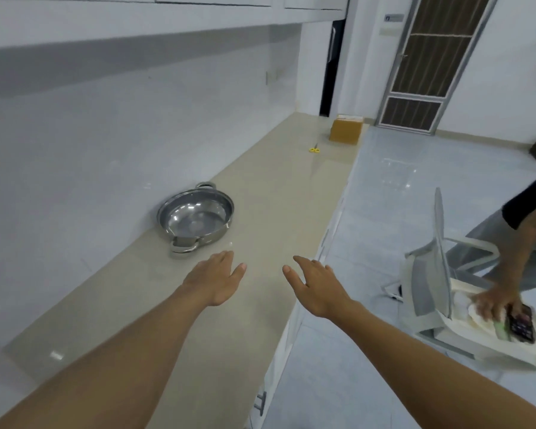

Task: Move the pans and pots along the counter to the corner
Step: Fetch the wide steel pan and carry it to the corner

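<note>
A shallow steel pot (195, 216) with two loop handles sits on the beige counter (276, 187), close to the white wall. It holds nothing. My left hand (215, 278) hovers over the counter just short of the pot's near handle, fingers straight and empty. My right hand (314, 286) is held out beside it near the counter's front edge, fingers spread, holding nothing. Neither hand touches the pot.
Farther along the counter lie yellow-handled scissors (314, 149) and a cardboard box (346, 129) near the far end. To the right, on the floor side, another person's hand (489, 305) rests on a white chair (440, 274) with a phone (522, 325).
</note>
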